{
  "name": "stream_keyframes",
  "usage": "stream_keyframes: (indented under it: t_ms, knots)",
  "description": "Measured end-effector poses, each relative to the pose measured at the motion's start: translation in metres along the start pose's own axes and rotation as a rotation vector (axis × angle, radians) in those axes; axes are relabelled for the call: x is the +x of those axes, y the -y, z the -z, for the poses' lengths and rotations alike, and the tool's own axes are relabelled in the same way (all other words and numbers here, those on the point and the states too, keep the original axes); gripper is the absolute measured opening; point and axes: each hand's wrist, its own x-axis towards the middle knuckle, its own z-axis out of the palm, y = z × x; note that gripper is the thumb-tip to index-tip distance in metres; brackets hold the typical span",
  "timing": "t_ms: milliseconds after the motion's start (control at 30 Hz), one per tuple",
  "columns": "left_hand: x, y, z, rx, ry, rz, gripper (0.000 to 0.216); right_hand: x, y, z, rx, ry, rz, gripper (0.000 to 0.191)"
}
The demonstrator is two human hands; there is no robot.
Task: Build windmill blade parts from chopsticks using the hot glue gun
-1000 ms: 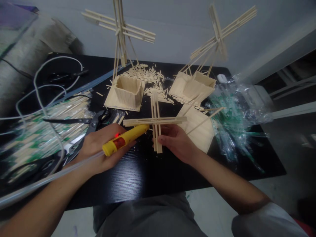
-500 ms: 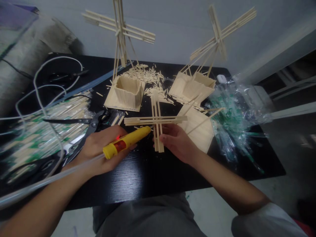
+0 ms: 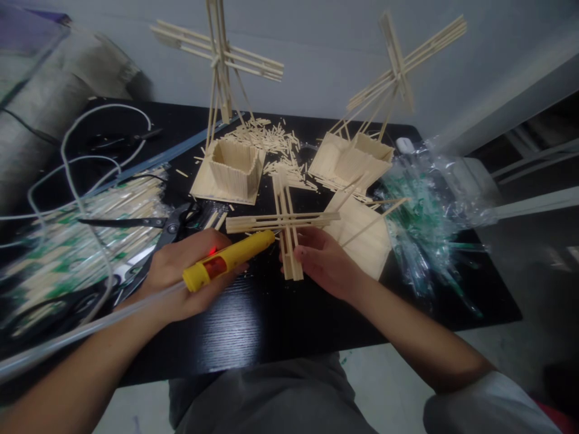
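My left hand (image 3: 187,277) is closed around a yellow pen-shaped hot glue gun (image 3: 230,259) with a red light showing and a long clear glue stick running out of its rear. Its tip is close to the centre of a windmill-blade cross (image 3: 287,221) made of thin wooden sticks; whether they touch I cannot tell. My right hand (image 3: 328,262) grips the lower arm of that cross between thumb and fingers, above the black table (image 3: 289,325). Under and beyond the right hand lies a flat wooden stick panel (image 3: 366,235) with loose sticks on it.
Two stick windmills stand behind, one with a box base (image 3: 235,172) at left, another box base (image 3: 364,157) at right. Cut stick pieces (image 3: 271,135) are scattered between them. Large shears (image 3: 172,226), bagged sticks (image 3: 126,211) and a white cable (image 3: 63,144) lie left; plastic wrappers (image 3: 420,205) lie right.
The cross has tilted slightly, its upper arm leaning left and its lower end shifting a little right. The glue gun has moved slightly to the left. Both hands keep their hold.
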Motion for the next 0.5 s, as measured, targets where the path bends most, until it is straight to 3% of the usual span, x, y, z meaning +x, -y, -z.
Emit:
stream_keyframes:
  t_ms: [500]
  knots:
    - [-0.0001,0.0025,0.0022,0.043,0.017,-0.042,0.012,0.0006,-0.0016,-0.0031,-0.177,-0.079,0.136,0.041]
